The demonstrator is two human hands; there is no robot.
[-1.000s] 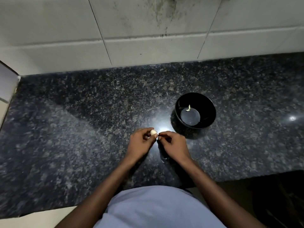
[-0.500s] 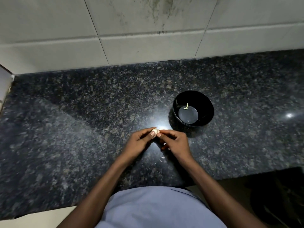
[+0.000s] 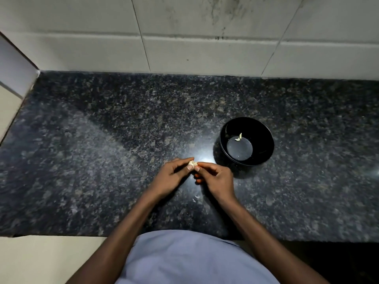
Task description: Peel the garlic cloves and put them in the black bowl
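Between both hands' fingertips: garlic clove, axis unclear.

A small pale garlic clove sits pinched between the fingertips of the left hand and the right hand; most of it is covered by the fingers, so how much skin remains cannot be told; both forearms run out of view at the bottom edge; a pale scrap inside the black bowl is too small to identify; tiny white flecks lie on the dark speckled counter below the hands, too small to tell apart; the counter is cut off left and right.
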